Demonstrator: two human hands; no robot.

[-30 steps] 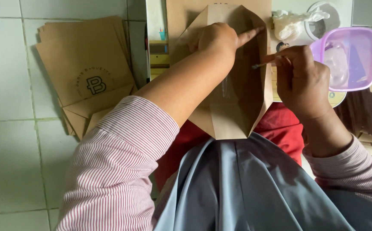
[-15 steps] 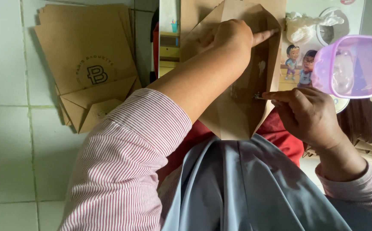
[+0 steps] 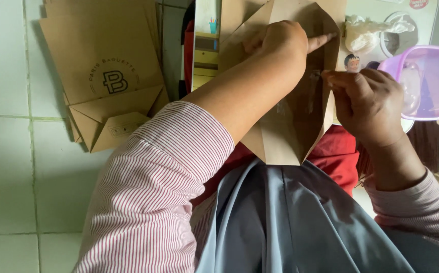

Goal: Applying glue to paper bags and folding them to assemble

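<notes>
Where left hand point(image 3: 280, 40) covers bag point(image 3: 290, 126)

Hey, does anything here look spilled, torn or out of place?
Nothing stands out. The left hand presses the brown paper bag flat while the right hand pinches something small at its fold. The stack of folded bags on the tiled floor fans out a little. The purple tub sits upright, no spill visible.

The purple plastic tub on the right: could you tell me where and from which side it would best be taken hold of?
Probably by the near rim of the purple tub, from the right hand's side. It lies tilted with its opening facing up, so the rim is exposed; a thumb inside and fingers outside should pinch it.
</notes>
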